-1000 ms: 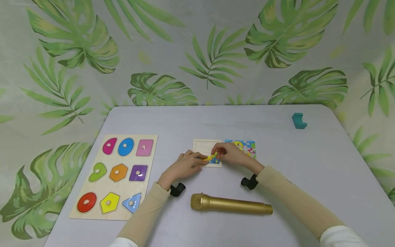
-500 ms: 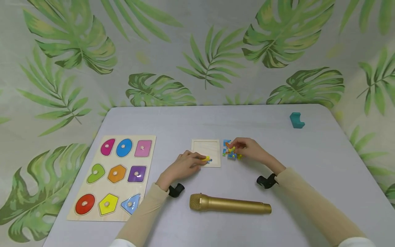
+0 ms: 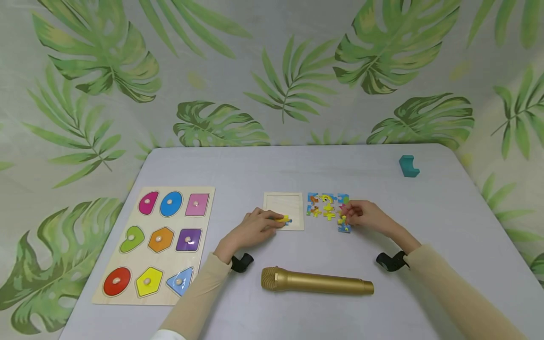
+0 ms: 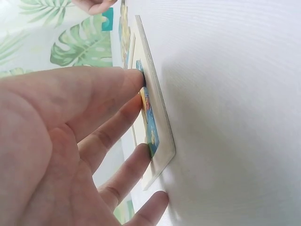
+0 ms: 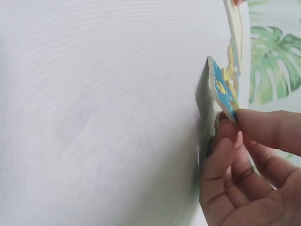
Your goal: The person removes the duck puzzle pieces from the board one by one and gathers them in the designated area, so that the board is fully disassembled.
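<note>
My left hand (image 3: 253, 227) reaches over the lower left of a small wooden puzzle tray (image 3: 291, 205). Its thumb and fingers extend onto a blue and yellow jigsaw piece (image 4: 150, 123) lying inside the tray, partly hidden under them. Farther right, my right hand (image 3: 369, 217) pinches a blue jigsaw piece (image 5: 222, 89) between thumb and fingers. That piece is tilted, close over the table at the near right of the loose jigsaw pieces (image 3: 327, 198). The right fingertips partly cover a pink-patterned piece behind them.
A gold microphone (image 3: 316, 281) lies across the table in front of the hands. To the left is a wooden shape board (image 3: 167, 259) with several coloured knobbed shapes. A teal notched block (image 3: 409, 166) sits at the far right.
The right hand has lifted the blue piece out of the tray's lower right and carried it right, past the loose pieces. The left hand has stayed on its piece.
</note>
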The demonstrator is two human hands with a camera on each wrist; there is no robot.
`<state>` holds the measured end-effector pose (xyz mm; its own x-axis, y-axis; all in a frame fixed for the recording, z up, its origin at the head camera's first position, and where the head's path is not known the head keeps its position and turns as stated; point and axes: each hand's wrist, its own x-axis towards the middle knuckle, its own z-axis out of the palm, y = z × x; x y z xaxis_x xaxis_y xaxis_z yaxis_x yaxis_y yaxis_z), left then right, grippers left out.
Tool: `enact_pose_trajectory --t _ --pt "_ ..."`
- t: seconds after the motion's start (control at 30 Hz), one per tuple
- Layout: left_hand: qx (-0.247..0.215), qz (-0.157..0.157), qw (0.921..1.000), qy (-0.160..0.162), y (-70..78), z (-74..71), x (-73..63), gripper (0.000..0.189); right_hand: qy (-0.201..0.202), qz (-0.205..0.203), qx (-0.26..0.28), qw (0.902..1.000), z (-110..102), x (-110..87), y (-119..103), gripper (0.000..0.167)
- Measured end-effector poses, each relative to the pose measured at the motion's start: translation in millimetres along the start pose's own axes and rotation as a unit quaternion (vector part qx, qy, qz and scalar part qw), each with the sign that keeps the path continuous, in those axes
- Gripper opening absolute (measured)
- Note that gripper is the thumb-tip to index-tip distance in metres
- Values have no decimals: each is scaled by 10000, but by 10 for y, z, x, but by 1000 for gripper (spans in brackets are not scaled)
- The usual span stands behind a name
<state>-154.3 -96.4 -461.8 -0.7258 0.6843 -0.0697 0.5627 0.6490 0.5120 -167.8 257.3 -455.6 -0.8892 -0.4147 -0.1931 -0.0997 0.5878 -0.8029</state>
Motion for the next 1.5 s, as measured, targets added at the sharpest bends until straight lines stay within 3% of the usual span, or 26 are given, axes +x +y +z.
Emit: enact_pose_trajectory --t 0.2,0.4,0.53,0.77,0.93,1.17,1.5 --pt "-60 57 10000 -5 -12 6 -6 33 325 -28 -708 9970 57 -52 0 10" --pt "-45 21 10000 -46 -4 -1 -17 34 671 -43 -1509 9863 135 -66 -56 9" --pt "-129 95 9999 -28 2 -7 -37 34 780 -108 -1753 9814 152 -71 -70 10" --pt "-228 101 9997 -22 -31 -53 -130 31 750 -480 -1241 9883 159 -10 -159 7" --pt "-218 112 9997 -53 -81 -71 -181 32 453 -829 -887 9916 268 159 -309 9" --pt "-303 389 9988 26 -123 -62 -207 31 77 -1246 -698 9897 509 434 -541 15" --pt "-401 367 9985 23 -118 -67 -204 30 -452 -1353 -465 9887 766 672 -762 22"
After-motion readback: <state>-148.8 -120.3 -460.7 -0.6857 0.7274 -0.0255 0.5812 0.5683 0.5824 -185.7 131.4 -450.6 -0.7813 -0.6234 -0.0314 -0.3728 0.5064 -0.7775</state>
